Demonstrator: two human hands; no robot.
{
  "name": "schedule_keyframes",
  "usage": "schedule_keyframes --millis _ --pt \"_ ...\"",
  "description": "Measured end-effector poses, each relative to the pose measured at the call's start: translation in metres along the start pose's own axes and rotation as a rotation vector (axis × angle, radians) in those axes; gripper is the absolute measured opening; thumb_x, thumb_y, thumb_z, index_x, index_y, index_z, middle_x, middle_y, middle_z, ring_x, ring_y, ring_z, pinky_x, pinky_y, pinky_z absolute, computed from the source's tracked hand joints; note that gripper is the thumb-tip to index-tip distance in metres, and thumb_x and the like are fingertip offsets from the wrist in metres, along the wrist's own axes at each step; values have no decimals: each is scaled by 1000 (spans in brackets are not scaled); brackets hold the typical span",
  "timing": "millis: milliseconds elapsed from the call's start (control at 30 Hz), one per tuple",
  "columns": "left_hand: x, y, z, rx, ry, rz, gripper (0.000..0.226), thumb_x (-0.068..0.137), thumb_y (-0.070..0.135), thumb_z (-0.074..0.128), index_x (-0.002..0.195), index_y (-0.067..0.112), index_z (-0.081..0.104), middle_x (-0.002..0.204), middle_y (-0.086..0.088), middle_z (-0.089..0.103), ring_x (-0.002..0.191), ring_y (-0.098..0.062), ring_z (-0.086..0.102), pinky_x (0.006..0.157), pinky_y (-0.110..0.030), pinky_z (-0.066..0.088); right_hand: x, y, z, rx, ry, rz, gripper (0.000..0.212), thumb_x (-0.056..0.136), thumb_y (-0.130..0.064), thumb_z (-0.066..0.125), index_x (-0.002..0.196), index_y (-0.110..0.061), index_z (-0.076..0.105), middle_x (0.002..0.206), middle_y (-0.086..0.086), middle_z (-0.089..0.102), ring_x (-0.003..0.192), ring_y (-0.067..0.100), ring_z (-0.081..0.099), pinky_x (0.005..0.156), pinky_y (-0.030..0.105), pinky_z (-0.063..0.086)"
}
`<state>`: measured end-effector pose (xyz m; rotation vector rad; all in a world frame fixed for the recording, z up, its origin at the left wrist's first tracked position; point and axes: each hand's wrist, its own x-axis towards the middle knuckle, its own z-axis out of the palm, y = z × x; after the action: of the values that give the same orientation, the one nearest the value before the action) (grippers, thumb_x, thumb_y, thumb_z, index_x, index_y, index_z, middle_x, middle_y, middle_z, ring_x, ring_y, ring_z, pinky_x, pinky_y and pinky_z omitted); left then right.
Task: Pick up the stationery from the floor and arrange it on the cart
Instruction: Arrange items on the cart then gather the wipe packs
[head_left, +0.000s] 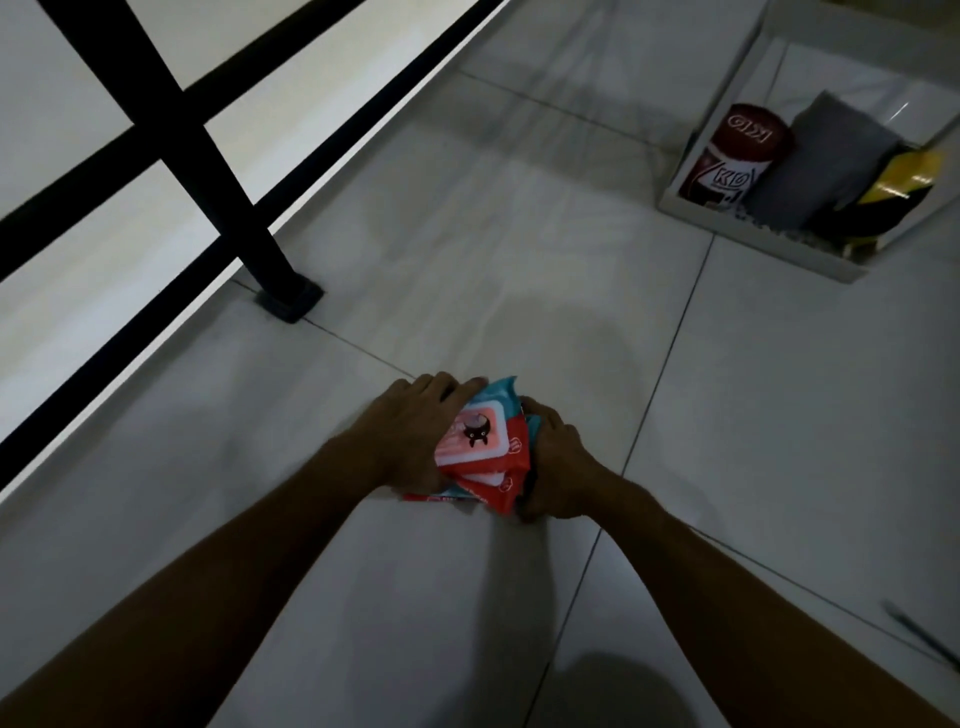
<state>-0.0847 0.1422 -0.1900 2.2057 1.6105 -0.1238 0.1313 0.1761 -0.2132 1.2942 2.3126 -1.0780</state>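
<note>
A small pile of red, teal and pink packets (485, 447) lies on the tiled floor in the lower middle. The top one is pink with a black cat figure. My left hand (410, 431) grips the pile's left side, fingers curled over its far edge. My right hand (553, 457) clasps the right side, and its fingertips are hidden under the packets. The white cart tray (748, 228) stands at the upper right, apart from the pile.
In the cart tray sit a red and white can (732, 156), a folded grey cloth (826, 166) and a yellow and black item (893, 192). A black railing post (270, 260) stands on the floor at the left. A dark thin object (922, 642) lies at the lower right.
</note>
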Motion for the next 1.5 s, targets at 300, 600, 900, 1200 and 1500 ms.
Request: schedule_keyframes --millis 300,600,900,1200,1500 --pt "10 3 1 64 -66 2 115 63 65 74 151 34 5 149 -2 36 130 -21 39 110 -45 31 1 -26 -29 665 11 290 124 66 -27 88 154 -29 1 153 11 16 135 35 34 102 51 45" --pt "-10 -10 27 133 -45 -105 122 60 61 77 151 22 7 151 -4 32 133 -20 33 115 -38 24 14 -42 -1 809 83 407 94 55 -17 94 129 -13 37 126 10 56 105 23 61 82 38 58" --pt "-17 -10 29 50 -20 -60 109 63 56 79 149 25 19 151 0 33 136 -17 30 116 -36 22 17 -39 3 841 -8 380 72 61 -35 89 121 -15 56 101 4 71 85 17 69 70 29 56" --pt "-27 -18 3 -62 49 -145 134 55 66 78 153 20 -1 160 -6 15 146 -21 13 120 -45 12 -4 -23 -4 1080 51 307 55 65 -32 89 111 -21 62 86 1 77 76 18 74 58 26 58" --pt "-6 27 -117 -170 172 -157 124 66 58 78 153 26 -5 156 -5 30 138 -24 36 113 -44 31 -78 -7 -131 1231 437 187 68 57 -42 90 115 -26 59 95 4 76 83 23 74 68 38 60"
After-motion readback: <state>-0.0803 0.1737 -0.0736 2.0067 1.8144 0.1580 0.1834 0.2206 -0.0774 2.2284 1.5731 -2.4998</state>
